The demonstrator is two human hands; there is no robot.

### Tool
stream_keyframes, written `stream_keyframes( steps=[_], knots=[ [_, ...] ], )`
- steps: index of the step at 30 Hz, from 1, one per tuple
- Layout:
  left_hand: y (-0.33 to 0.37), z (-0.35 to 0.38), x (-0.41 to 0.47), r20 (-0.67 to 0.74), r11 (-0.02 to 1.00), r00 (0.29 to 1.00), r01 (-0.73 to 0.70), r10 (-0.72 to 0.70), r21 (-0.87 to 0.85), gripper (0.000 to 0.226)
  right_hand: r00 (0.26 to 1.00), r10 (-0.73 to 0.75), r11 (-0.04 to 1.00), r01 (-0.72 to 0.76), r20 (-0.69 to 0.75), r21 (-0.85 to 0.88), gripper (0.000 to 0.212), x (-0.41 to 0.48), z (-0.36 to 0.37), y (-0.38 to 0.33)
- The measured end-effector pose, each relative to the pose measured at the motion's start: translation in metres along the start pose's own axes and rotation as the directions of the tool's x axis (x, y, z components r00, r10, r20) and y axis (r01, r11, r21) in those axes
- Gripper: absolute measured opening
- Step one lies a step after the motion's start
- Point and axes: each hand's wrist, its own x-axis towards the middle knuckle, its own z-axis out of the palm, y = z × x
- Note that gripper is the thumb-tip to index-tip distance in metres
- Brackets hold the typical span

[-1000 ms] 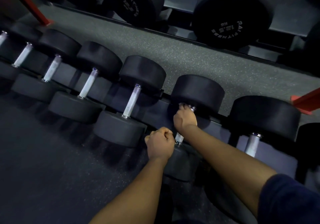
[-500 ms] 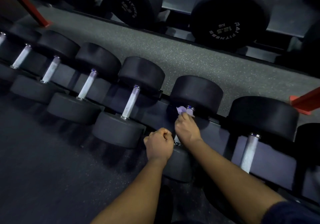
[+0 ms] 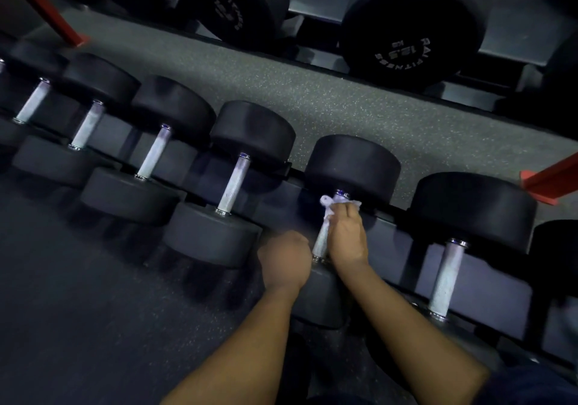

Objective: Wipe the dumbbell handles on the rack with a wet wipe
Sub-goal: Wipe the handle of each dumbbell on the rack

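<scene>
A row of black dumbbells with silver knurled handles lies on a low rack (image 3: 488,292). My right hand (image 3: 347,232) presses a crumpled white wet wipe (image 3: 328,206) around the handle (image 3: 320,242) of one dumbbell, near its lower half; the wipe's loose end sticks out above my fingers by the far head (image 3: 353,163). My left hand (image 3: 286,259) is a closed fist resting on the near head (image 3: 322,298) of the same dumbbell, just left of the handle. Nothing shows inside the fist.
Neighbouring handles stand to the left (image 3: 233,185) and to the right (image 3: 445,276). Speckled rubber floor (image 3: 312,98) runs behind the row. A second rack with larger dumbbells (image 3: 413,35) stands further back. Red rack feet (image 3: 550,179) sit at the right and upper left.
My right hand has slid down the handle from its far end toward the near head, and the wipe has come into view above the fingers. The left fist stays put.
</scene>
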Motion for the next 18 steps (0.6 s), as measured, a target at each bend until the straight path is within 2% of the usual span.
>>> stream_keyframes(
  steps=[1,3,5,7,9,10,11,12,13,14,16,17,18],
  knots=[
    [0.001,0.0,0.0,0.0,1.0,1.0,0.001,-0.001,-0.005,0.02,0.999,0.039,0.999,-0.039,-0.007,0.006,0.025,0.006,-0.003,0.002],
    [0.001,-0.001,-0.001,0.002,1.0,1.0,0.004,-0.004,-0.005,0.02,0.978,0.205,0.971,-0.198,-0.041,0.133,0.021,0.017,-0.013,-0.001],
    [0.001,-0.001,0.0,0.005,1.0,1.0,0.009,-0.009,-0.001,0.02,0.924,0.377,0.889,-0.342,-0.064,0.303,0.019,0.019,-0.019,-0.005],
    [0.0,0.0,0.001,0.004,1.0,1.0,0.015,-0.015,0.001,0.02,0.852,0.523,0.773,-0.462,-0.024,0.434,0.022,0.016,-0.015,-0.008],
    [0.0,0.001,0.001,0.004,1.0,1.0,0.016,-0.016,0.001,0.02,0.789,0.577,0.571,-0.575,0.212,0.586,0.026,0.011,-0.007,-0.007],
    [-0.001,0.001,0.001,0.006,1.0,1.0,0.016,-0.016,0.001,0.02,0.759,0.525,0.428,-0.626,0.384,0.652,0.027,0.009,-0.005,-0.002],
    [-0.001,0.001,0.001,0.009,1.0,1.0,0.018,-0.018,0.001,0.02,0.697,0.455,0.285,-0.703,0.554,0.651,0.033,0.007,-0.004,0.003],
    [-0.001,0.002,0.001,0.006,1.0,1.0,0.018,-0.018,0.0,0.02,0.63,0.393,0.22,-0.772,0.67,0.596,0.042,0.007,-0.005,0.01],
    [-0.001,0.002,0.002,0.002,1.0,1.0,0.019,-0.019,-0.003,0.02,0.561,0.336,0.209,-0.828,0.757,0.52,0.048,0.007,-0.008,0.014],
    [-0.001,0.003,0.001,0.002,1.0,1.0,0.021,-0.021,-0.005,0.02,0.517,0.307,0.268,-0.852,0.799,0.449,0.051,0.008,-0.007,0.019],
    [-0.002,0.003,0.001,0.001,1.0,1.0,0.018,-0.018,-0.016,0.02,0.519,0.296,0.378,-0.834,0.802,0.401,0.055,0.015,-0.001,0.026],
    [-0.002,0.003,0.001,0.002,1.0,1.0,0.014,-0.014,-0.02,0.02,0.549,0.289,0.425,-0.807,0.784,0.409,0.055,0.021,-0.002,0.023],
    [-0.002,0.002,0.001,0.003,1.0,1.0,0.011,-0.011,-0.022,0.02,0.583,0.289,0.523,-0.761,0.759,0.385,0.052,0.029,-0.001,0.025]
  ],
)
